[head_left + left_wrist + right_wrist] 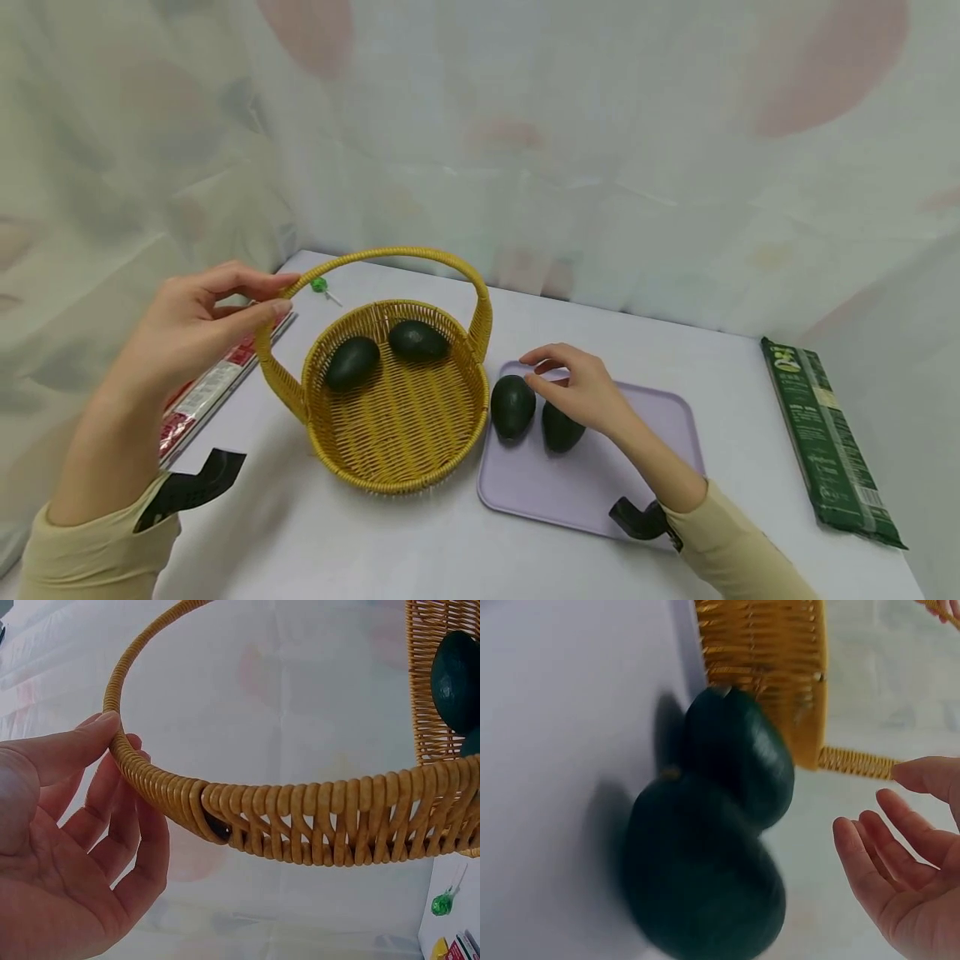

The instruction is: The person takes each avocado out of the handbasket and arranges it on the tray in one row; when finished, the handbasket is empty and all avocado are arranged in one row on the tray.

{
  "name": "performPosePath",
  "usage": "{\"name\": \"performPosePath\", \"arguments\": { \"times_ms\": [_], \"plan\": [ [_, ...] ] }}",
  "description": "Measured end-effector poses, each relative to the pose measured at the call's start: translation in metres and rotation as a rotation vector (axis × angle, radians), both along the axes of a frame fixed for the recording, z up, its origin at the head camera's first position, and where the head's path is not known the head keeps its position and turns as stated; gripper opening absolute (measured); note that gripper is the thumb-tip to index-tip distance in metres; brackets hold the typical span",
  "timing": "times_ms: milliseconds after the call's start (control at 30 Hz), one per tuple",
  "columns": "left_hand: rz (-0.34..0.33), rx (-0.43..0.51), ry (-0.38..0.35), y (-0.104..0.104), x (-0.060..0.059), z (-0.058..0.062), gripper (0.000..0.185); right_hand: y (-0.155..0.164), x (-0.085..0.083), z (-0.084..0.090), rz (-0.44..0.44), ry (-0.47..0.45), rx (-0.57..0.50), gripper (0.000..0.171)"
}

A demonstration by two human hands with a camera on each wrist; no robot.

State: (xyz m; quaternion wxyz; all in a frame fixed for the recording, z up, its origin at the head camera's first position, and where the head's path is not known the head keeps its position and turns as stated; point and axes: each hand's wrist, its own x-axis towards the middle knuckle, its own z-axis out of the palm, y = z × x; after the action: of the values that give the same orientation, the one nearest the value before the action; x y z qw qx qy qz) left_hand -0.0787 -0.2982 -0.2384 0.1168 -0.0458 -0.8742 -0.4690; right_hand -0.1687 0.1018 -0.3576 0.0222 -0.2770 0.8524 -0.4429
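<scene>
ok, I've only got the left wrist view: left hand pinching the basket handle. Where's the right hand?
Observer: Right hand is over the lilac tray, going by the head view.
Operator: Holding anything?
Observer: No, the right wrist view shows it empty.
Operator: What's on the tray?
Observer: Two avocados show there, side by side.

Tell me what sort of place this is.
Probably a staged tabletop workspace, room unclear: a white table, a patterned curtain hung behind it, and a yellow wicker basket beside a lilac tray holding two avocados.
</scene>
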Motion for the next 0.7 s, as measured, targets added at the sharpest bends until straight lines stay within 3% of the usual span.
{"name": "performPosePath", "arguments": {
  "times_ms": [367, 700],
  "plan": [
    [-0.004, 0.007, 0.028, 0.001, 0.000, 0.001, 0.018, -0.042, 0.001, 0.009, 0.186, -0.075, -0.058, 0.026],
    [-0.003, 0.018, 0.031, 0.000, 0.000, -0.001, 0.019, -0.085, -0.005, 0.021, 0.351, -0.016, 0.017, 0.032]
  ]
}}
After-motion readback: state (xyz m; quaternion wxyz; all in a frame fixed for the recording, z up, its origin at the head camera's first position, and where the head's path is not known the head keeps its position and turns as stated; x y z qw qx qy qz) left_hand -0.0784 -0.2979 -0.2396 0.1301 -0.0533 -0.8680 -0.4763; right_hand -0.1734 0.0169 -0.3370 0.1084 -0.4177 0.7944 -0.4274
